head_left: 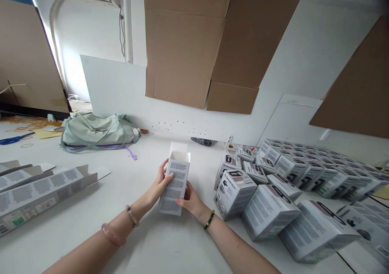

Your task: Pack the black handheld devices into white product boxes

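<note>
Between my two hands stands a small printed cardboard box, tilted a little, with its top end open and a white flap raised at the back. My left hand grips its left side, thumb across the printed front. Lower on the right side, my right hand holds it with the thumb on the front and the fingers behind. Whether anything is inside the box cannot be made out. Right of my hands, the nearest closed box shows a SilverCrest label.
Many closed boxes stand in rows at the right. Unfolded flat cartons lie at the left. A pale green bag rests at the back left, near blue scissors and rubber bands. A white wall panel borders the table's back.
</note>
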The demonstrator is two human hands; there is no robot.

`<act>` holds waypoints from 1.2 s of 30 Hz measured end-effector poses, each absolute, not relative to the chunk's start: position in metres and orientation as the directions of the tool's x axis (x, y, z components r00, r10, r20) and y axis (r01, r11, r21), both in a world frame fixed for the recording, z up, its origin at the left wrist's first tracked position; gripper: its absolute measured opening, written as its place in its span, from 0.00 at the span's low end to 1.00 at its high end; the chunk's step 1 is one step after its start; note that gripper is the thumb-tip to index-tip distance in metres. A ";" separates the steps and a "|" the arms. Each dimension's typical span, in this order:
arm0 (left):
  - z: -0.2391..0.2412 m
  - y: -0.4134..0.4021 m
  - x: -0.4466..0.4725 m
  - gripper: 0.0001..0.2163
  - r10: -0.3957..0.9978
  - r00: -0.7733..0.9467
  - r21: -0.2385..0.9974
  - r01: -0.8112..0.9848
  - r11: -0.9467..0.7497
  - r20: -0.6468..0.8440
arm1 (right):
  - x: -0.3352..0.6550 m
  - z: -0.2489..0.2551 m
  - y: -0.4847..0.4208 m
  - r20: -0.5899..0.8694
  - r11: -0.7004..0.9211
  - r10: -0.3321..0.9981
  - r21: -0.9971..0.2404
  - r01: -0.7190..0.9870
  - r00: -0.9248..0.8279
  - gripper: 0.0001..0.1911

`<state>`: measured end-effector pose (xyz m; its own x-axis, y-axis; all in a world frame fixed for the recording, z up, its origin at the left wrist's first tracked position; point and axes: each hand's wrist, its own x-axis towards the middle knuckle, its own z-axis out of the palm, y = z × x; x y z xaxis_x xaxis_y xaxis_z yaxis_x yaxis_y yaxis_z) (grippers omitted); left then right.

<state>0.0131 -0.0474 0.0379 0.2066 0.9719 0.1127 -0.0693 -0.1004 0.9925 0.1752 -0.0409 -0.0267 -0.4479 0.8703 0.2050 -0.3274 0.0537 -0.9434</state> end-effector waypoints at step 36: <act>0.051 -0.011 -0.037 0.45 0.986 -0.097 0.978 -0.149 -0.146 0.133 | 0.169 -0.007 0.051 0.289 0.234 0.956 -0.845 0.481 0.043 0.36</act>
